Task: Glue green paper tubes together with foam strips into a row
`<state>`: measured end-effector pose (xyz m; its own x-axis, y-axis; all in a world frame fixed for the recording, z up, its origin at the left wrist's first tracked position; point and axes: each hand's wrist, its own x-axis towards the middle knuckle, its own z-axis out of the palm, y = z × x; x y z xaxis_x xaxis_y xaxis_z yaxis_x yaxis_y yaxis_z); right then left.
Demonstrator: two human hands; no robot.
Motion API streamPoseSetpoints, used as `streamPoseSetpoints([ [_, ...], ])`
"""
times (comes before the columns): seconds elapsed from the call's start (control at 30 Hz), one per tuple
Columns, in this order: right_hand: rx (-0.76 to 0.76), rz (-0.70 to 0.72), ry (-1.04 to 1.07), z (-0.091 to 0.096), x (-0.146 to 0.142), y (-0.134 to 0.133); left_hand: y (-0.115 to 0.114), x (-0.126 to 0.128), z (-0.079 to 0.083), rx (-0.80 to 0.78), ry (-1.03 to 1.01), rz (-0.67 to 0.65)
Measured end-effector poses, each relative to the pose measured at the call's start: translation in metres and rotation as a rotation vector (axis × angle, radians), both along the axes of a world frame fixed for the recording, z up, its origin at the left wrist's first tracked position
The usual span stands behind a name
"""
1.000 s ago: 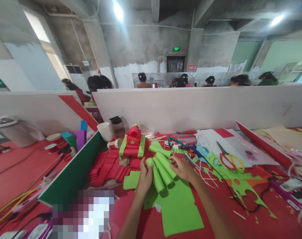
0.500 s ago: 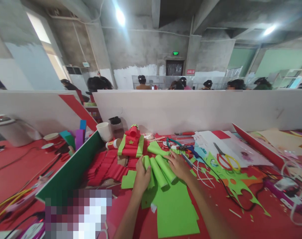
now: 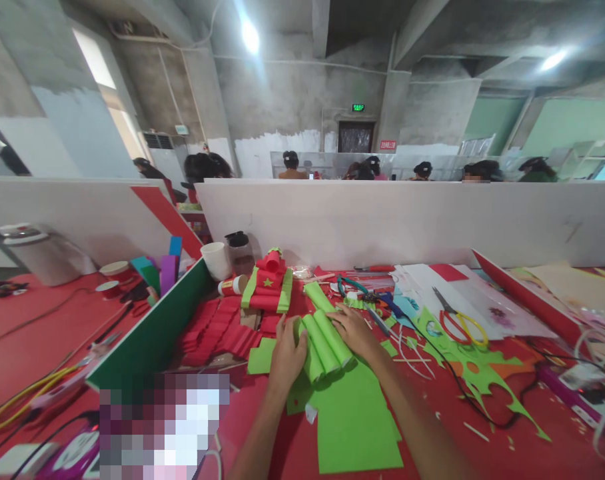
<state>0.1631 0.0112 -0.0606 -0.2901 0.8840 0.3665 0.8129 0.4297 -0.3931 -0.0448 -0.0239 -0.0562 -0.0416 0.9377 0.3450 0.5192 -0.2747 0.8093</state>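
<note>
Three lime-green rolls (image 3: 321,345) lie side by side on the table (image 3: 492,460), between the person's two hands and touching one another. They look smooth and slim, much alike in thickness, slanting so their near ends point down and to the right; a paler sheen runs along their tops, and the leftmost reaches closest to the person. The left hand (image 3: 288,350) curves round the outer side of that roll, thumb towards its top, its grip loose and partly open. The right hand (image 3: 355,332) has its fingers half bent against the rightmost roll, its grip likewise partly open; how hard either presses, I can't tell. Flat green sheets (image 3: 355,427) spread beneath and nearer the person. Behind lies another green roll (image 3: 316,295), near a red-and-green model (image 3: 267,285) bearing a yellow star.
</note>
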Motion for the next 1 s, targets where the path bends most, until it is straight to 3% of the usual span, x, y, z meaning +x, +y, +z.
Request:
streamPoseSetpoints([
  [0.23,0.021,-0.008,-0.006,0.001,0.0,0.001,0.011,-0.004,-0.012,0.069,-0.081,-0.028],
  [0.47,-0.038,0.008,-0.084,-0.003,0.001,0.002,0.012,-0.005,-0.009,-0.026,-0.138,0.035],
  [1.0,-0.05,0.005,0.092,0.007,0.008,-0.003,0.017,0.001,-0.017,-0.156,-0.354,-0.123],
])
